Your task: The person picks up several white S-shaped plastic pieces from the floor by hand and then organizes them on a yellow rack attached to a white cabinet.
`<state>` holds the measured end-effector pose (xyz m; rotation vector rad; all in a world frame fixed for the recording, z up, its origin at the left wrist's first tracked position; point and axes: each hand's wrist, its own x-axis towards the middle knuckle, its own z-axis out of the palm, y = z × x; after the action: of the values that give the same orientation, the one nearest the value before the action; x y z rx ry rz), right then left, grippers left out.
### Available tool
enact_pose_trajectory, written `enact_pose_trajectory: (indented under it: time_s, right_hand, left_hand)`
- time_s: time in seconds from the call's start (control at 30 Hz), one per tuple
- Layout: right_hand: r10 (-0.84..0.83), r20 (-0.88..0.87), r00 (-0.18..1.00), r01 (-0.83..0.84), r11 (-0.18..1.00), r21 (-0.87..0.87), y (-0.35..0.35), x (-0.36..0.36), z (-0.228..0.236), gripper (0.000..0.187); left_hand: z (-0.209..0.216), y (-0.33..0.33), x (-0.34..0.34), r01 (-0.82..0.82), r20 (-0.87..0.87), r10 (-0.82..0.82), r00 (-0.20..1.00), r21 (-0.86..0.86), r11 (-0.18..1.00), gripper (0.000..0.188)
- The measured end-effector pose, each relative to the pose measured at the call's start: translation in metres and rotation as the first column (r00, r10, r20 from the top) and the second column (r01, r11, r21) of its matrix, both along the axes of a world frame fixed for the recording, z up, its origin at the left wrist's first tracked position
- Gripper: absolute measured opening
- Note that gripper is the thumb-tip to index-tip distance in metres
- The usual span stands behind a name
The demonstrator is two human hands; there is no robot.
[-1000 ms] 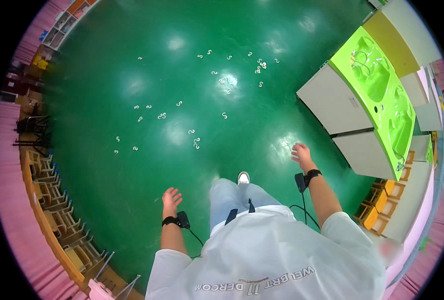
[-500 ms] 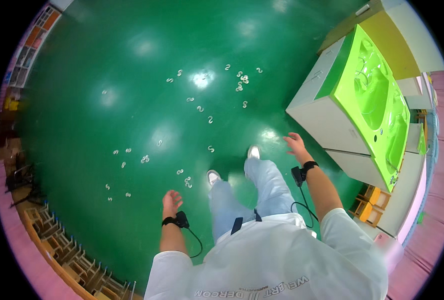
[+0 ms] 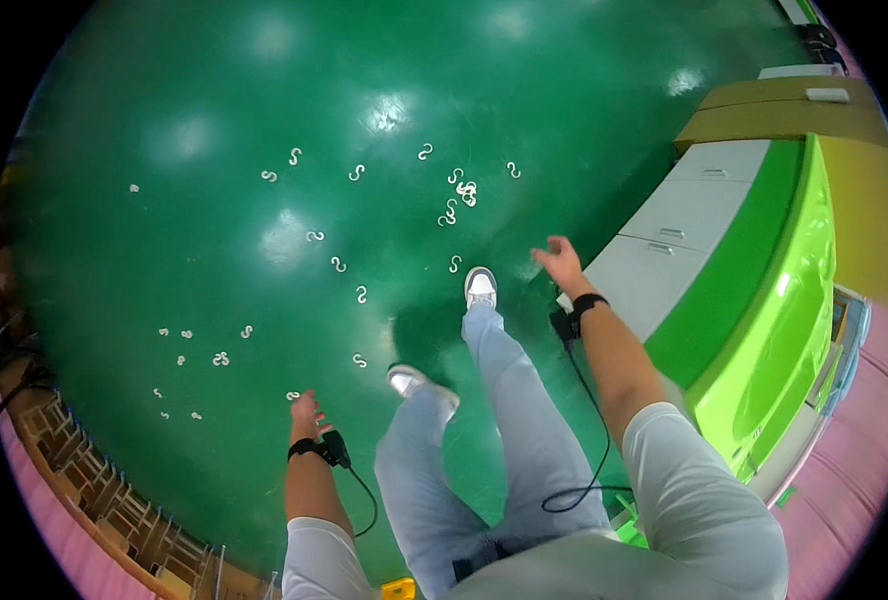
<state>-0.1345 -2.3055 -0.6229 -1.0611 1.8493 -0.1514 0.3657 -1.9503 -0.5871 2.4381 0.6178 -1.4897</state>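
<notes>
My left hand (image 3: 307, 417) hangs above the floor at the lower middle, fingers loosely apart and nothing in it. One white S-shaped hook (image 3: 293, 396) on the floor shows right beside its fingertips; the hand appears to be above it, not touching. My right hand (image 3: 561, 266) is held out near the white cabinet, open, thumb and fingers spread and holding nothing. Many white S-shaped hooks lie scattered on the green floor; a tight cluster of hooks (image 3: 467, 192) lies ahead of my feet, and a small pile (image 3: 221, 358) lies to the left.
A bright green sink unit (image 3: 779, 300) with white cabinet doors (image 3: 669, 220) stands close on the right, a yellow panel (image 3: 864, 210) behind it. Small wooden chairs (image 3: 94, 480) line the left edge. My shoes (image 3: 480, 288) are in mid-stride on the green floor (image 3: 214, 260).
I have stepped forward, so the hooks and the sink unit sit nearer. My right foot is ahead of the left. Both hands remain empty.
</notes>
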Motion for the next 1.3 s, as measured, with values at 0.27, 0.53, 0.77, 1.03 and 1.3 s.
enact_pose_trajectory:
  time_s: [0.27,0.53,0.77,1.03,1.3]
  right_hand:
    - [0.423,-0.267,0.866,-0.461,0.882,-0.099,-0.149,-0.003,-0.190,0.088]
    - [0.486,-0.471,0.736,-0.617,0.767,-0.175,-0.200,0.036,-0.341,0.108]
    - [0.412,-0.457,0.788,-0.580,0.745,-0.329,-0.160,0.071,-0.395,0.095]
    - [0.640,-0.523,0.563,-0.826,0.421,-0.375,-0.044,0.172,-0.378,0.092]
    - [0.797,-0.493,0.349,-0.881,0.100,-0.462,-0.009,0.187,-0.392,0.063]
  left_hand:
    - [-0.200,-0.045,-0.065,-0.070,-0.011,0.071,0.997,0.083,0.994,0.082]
    - [-0.341,0.020,-0.092,-0.412,0.113,0.399,0.910,0.143,0.900,0.106]
    - [-0.381,0.040,-0.110,-0.544,-0.032,0.543,0.839,-0.008,0.839,0.097]
    - [-0.448,0.001,-0.122,-0.362,0.567,0.302,0.767,-0.007,0.932,0.086]
    - [-0.421,-0.120,-0.133,0.557,0.678,-0.299,0.672,-0.197,0.807,0.063]
